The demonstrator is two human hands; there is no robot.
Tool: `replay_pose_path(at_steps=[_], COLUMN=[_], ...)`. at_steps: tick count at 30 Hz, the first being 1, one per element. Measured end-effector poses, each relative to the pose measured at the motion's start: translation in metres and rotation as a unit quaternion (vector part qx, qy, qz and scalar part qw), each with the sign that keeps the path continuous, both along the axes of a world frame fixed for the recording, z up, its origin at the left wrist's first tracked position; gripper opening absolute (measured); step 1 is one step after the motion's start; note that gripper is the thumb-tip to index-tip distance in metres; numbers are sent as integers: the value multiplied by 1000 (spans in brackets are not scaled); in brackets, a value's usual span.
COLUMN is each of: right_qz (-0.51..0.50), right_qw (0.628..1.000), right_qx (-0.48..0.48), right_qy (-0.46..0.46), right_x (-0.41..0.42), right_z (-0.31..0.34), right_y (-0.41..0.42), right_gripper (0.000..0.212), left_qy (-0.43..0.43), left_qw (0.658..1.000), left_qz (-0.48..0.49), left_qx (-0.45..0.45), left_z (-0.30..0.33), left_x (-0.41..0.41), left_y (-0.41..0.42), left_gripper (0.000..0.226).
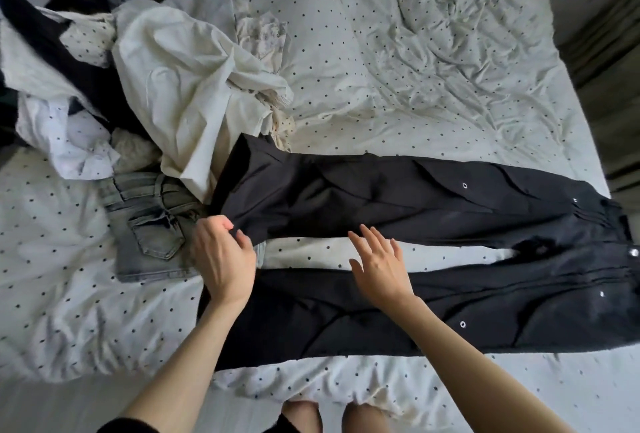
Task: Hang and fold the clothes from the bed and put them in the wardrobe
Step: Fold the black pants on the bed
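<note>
Step in hand: folding the black trousers [398, 197], probably one leg over the other, judged from the pose.
Trousers: spread flat across the near half of the bed [415, 52], waist at right, hems at left, legs parted by a strip of spotted sheet.
Left hand [221, 259]: pinched on the hem of the far leg, fingers curled round the cloth.
Right hand [379, 270]: fingers straight and apart, low over the gap between the legs; contact with the cloth impossible to tell.
Doing it well: lift the pinched hem clear, carry the far leg onto the near one, match seams and hems, then smooth with the flat palm from waist toward hem.
Risk: hem dragging the grey jeans [149, 225] lying just beside it.
Waiting: heap of pale and dark clothes [166, 79] at far left.
</note>
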State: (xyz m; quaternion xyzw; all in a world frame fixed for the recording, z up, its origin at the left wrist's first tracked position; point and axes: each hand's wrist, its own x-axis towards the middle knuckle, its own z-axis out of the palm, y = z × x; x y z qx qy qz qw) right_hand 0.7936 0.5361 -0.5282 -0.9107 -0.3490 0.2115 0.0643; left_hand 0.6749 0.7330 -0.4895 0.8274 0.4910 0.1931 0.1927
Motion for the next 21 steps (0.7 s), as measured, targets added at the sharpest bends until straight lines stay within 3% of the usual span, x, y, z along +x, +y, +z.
replay_pose_path(at_steps=[3,7,9,13,15,21], right_qz=[-21,-47,-70,-107,-118,-100], right_qw=[1000,999,997,993,990,972], right_qx=[2,-19,-21,-43,-62,-205], right_qy=[-4,-16,-25,-37,-44,-63], right_x=[2,7,12,17,28,92], right_z=[-1,-7,-9,-13,-18,-44], right_y=[-37,-108,-150,-242,-295,-425], right_gripper=[51,50,50,51,52,67], left_qy=[9,48,88,236,276,395], left_qw=[992,959,924,817,798,805], left_qz=[-123,-281,-371,-525,-535,-441], left_qx=[33,13,26,13,1,42], left_z=[-3,-16,-25,-54,-70,-108], left_x=[4,20,29,42,53,77], left_y=[-49,-120,-157,-241,-289,-369], left_gripper=[27,30,32,43,49,74])
